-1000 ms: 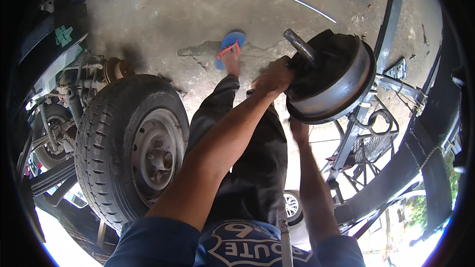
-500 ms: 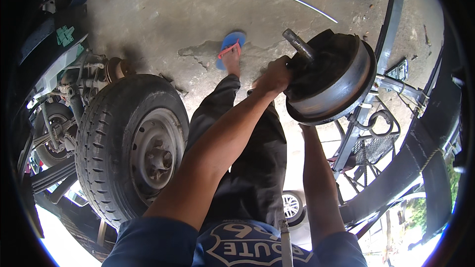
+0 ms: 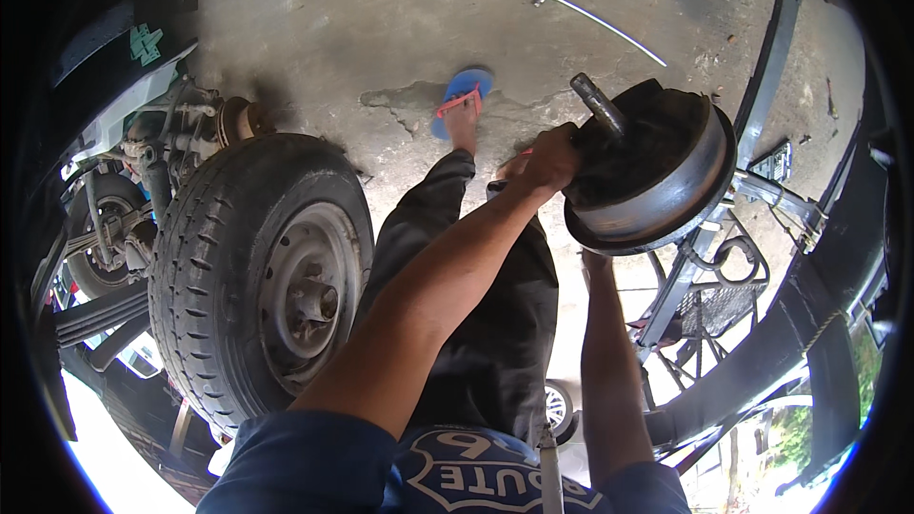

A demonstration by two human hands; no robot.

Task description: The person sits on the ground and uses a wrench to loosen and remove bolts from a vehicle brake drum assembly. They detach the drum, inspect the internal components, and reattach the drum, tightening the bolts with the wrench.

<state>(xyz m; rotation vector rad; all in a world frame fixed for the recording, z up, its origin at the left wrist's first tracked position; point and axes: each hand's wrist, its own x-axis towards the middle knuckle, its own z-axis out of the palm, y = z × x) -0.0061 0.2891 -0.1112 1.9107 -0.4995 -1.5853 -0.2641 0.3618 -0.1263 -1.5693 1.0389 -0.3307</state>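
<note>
A dark metal brake drum [image 3: 647,195] with a worn, shiny outer band is held up in front of me, tilted. A thick metal shaft [image 3: 598,107] sticks out of its dark face. My left hand [image 3: 554,158] is closed on the drum's left edge, its fingertips partly hidden by the drum. Under the lower rim, my right hand [image 3: 597,262] supports the drum from below; its fingers are out of sight behind the metal.
To my left stands a large tyre [image 3: 209,276] on a grey steel rim, beside a vehicle's exposed hub [image 3: 238,122]. A long-handled wrench [image 3: 605,29] lies on the concrete floor [image 3: 314,29]. A metal beam [image 3: 769,67] runs along the right, with a black metal frame [image 3: 709,290] nearby.
The view has shifted slightly, moving the floor, tyre and drum a little right and down in the picture. Both hands keep their places on the drum.
</note>
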